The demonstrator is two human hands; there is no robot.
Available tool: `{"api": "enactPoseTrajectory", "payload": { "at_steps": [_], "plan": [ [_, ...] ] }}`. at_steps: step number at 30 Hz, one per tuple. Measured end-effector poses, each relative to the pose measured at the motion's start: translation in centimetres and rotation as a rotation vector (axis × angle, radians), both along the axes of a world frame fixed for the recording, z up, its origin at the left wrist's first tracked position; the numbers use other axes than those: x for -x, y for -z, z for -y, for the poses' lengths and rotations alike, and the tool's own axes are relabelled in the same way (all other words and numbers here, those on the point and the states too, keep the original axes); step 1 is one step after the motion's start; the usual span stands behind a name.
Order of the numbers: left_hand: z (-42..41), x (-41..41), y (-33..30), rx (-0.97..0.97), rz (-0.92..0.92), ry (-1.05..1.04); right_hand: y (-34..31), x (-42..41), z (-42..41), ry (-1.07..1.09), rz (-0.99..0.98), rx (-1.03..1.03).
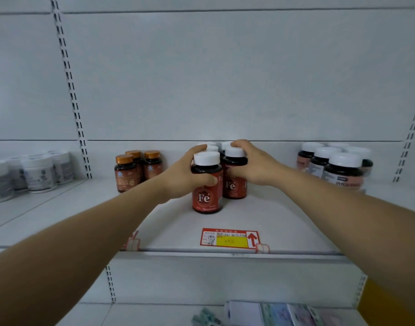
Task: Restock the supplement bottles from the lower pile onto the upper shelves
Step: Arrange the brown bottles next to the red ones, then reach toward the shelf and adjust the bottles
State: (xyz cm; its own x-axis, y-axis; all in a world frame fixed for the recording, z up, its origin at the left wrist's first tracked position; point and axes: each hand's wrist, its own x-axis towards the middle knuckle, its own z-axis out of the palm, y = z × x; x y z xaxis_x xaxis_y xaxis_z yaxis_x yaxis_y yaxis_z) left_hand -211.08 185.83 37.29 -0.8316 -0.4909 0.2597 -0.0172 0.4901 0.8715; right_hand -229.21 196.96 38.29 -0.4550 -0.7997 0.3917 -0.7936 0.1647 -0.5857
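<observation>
My arms are bare from the frame's edge down to the wrists, no sleeve, watch, bracelet or ring showing on my left hand or my right hand, both ungloved, with short, unpainted nails.

On the shelf, two Fe bottles stand at the middle, the front Fe bottle just left of and before the rear Fe bottle, with more bottles behind them. A cluster of three bottles stands to their left, a larger group to their right. The price tag sits at the shelf's front edge, before the Fe bottles.
</observation>
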Motion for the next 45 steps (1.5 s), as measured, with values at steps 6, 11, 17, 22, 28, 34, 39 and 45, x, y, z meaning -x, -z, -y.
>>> {"api": "enactPoseTrajectory", "payload": {
  "at_steps": [6, 11, 17, 22, 28, 34, 39, 45],
  "plan": [
    [-0.6, -0.2, 0.3, 0.034, -0.086, -0.026, 0.6, 0.0, 0.3, -0.011, -0.066, 0.034],
    [-1.1, -0.5, 1.1, 0.14, -0.102, -0.073, 0.9, -0.1, -0.2, -0.033, -0.048, 0.013],
    [-0.8, -1.1, 1.3, 0.193, -0.058, -0.13, 0.6, -0.4, -0.5, -0.015, 0.022, -0.01],
    [-1.1, -1.3, 1.5, 0.209, -0.058, -0.114, 0.7, -0.4, -0.6, -0.005, 0.006, 0.012],
    [-1.2, -1.6, 1.9, 0.237, -0.078, -0.18, 0.9, -0.4, -1.1, 0.006, -0.017, 0.004],
    [-1.3, -1.5, 2.0, 0.259, -0.056, -0.192, 0.9, -0.9, -1.1, 0.021, -0.02, -0.004],
    [-1.5, -1.5, 2.3, 0.282, -0.06, -0.191, 0.9, -1.2, -1.1, 0.034, -0.019, 0.002],
    [-1.4, -1.5, 2.4, 0.292, -0.036, -0.174, 1.0, -1.3, -1.0, 0.048, -0.02, -0.013]
  ]
}}
